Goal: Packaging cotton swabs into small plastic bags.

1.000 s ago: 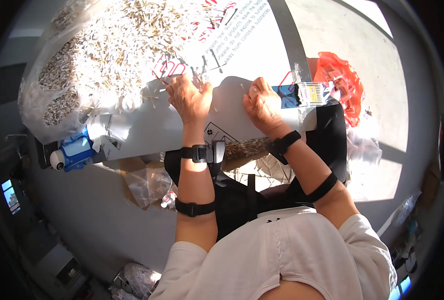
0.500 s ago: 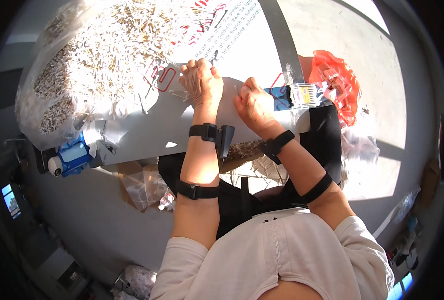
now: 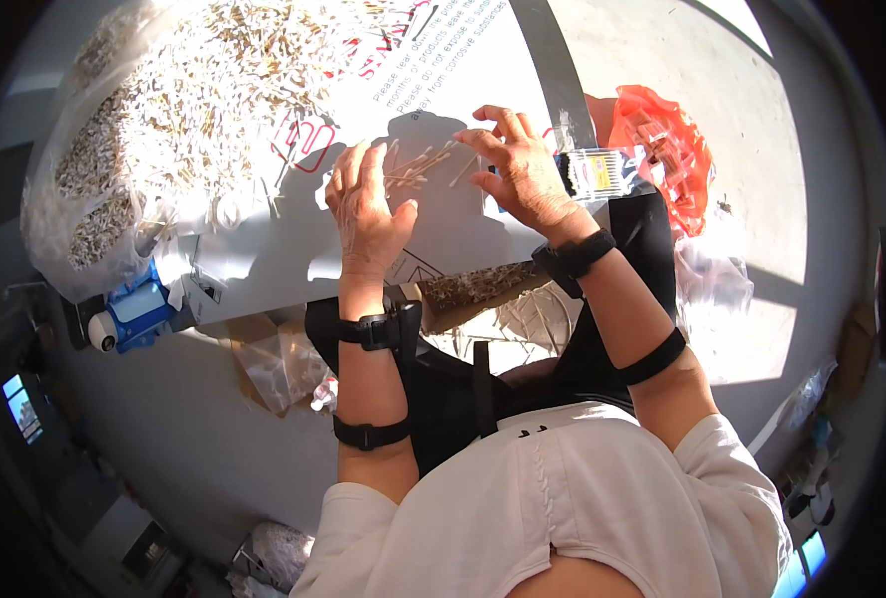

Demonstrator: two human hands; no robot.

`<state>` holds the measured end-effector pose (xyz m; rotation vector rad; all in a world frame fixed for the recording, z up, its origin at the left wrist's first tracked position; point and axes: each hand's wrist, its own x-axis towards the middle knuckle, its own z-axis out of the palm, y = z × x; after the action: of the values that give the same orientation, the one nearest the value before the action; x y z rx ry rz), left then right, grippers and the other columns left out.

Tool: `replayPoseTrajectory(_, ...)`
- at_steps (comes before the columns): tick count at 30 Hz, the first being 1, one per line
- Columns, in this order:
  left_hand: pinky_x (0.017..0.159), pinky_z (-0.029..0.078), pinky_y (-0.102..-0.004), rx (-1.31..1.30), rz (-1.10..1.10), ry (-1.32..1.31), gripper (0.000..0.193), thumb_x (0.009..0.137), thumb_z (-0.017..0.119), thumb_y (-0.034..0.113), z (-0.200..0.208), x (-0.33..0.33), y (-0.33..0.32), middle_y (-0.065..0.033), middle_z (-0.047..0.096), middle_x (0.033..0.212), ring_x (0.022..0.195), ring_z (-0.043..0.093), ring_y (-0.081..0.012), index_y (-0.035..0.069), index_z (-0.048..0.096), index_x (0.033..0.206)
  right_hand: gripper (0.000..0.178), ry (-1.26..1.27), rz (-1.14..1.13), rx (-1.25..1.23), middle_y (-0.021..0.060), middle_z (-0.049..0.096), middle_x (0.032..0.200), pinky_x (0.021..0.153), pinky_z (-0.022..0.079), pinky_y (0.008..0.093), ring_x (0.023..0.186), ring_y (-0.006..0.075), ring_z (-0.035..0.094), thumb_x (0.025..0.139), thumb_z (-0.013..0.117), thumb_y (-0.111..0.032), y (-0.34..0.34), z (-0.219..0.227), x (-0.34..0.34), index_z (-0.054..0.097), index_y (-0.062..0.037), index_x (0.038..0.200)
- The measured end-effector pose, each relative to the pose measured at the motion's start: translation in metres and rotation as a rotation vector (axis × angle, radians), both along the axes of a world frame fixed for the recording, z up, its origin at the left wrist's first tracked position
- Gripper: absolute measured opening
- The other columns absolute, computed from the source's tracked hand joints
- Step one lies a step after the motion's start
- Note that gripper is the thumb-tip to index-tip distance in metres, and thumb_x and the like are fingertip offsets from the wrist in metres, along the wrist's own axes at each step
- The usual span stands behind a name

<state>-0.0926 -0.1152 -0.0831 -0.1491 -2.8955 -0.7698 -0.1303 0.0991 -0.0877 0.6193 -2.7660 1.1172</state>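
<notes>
Clock directions run from the loose swabs, with 12 pointing away from the person.

1. At 5 o'clock, just past the table (image 3: 294, 264) edge, a cardboard box (image 3: 483, 312) shows small sticks inside, probably kept close for easy reach.
2. The left hand (image 3: 368, 207), at 8, has its thumb well apart from its fingers and grips nothing visible.
3. The loose swabs (image 3: 421, 165) lie on the table between both hands, likely so either can reach them; a shadow dims them.
4. The right hand (image 3: 526, 174), at 3, holds its fingers wide, apparently empty, and partly hides the swab pack (image 3: 594, 173) behind it.
5. Farther at 3, a red bag (image 3: 667, 159) crowds that pack.
6. At 10, a big swab heap (image 3: 204, 100) fills the table's left side, perhaps kept aside as stock.
</notes>
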Motion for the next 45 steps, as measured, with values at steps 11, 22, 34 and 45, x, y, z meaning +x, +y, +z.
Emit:
replayPoseTrajectory(11,0.101,0.034,-0.0463,-0.153,-0.059,0.175,0.046,0.083,0.067,0.03,-0.027,-0.003,-0.014,-0.0153,0.054,0.119,0.112,0.049,-0.0338,0.004,0.056,0.118,0.037,0.075,0.406,0.232,0.0052,0.056,0.119,0.098,0.038,0.0422,0.117,0.0243,0.05,0.073,0.076,-0.018,-0.042,-0.015,-0.043,0.067,-0.0145,0.109)
replayPoseTrajectory(22,0.082,0.04,-0.0417,-0.122,-0.077,0.265,0.013,0.082,0.064,0.013,-0.033,-0.009,-0.035,-0.0074,0.058,0.094,0.092,0.054,-0.0291,0.009,0.058,0.093,0.008,0.15,0.417,0.148,0.0063,0.061,0.102,0.091,0.044,0.0398,0.105,0.0265,0.056,0.081,0.068,-0.015,-0.026,-0.024,-0.062,0.062,-0.0107,0.085)
replayPoseTrajectory(34,0.083,0.038,-0.0481,-0.316,0.162,0.067,0.022,0.073,0.07,0.009,-0.024,-0.047,0.003,-0.005,0.061,0.098,0.102,0.053,-0.0283,0.013,0.061,0.093,0.016,0.149,0.46,0.231,0.0075,0.059,0.108,0.091,0.046,0.0391,0.106,0.0262,0.055,0.076,0.074,-0.013,-0.013,-0.006,-0.053,0.066,-0.0107,0.09)
replayPoseTrajectory(45,0.083,0.038,-0.0427,-0.086,0.016,0.166,0.025,0.07,0.069,0.002,-0.013,-0.002,0.003,-0.0041,0.057,0.097,0.1,0.05,-0.0282,0.012,0.061,0.091,0.02,-0.506,-0.149,-0.075,0.0162,0.064,0.073,0.068,0.053,0.0392,0.071,0.0334,0.066,0.077,0.072,-0.015,0.013,0.004,0.016,0.063,-0.0003,0.087)
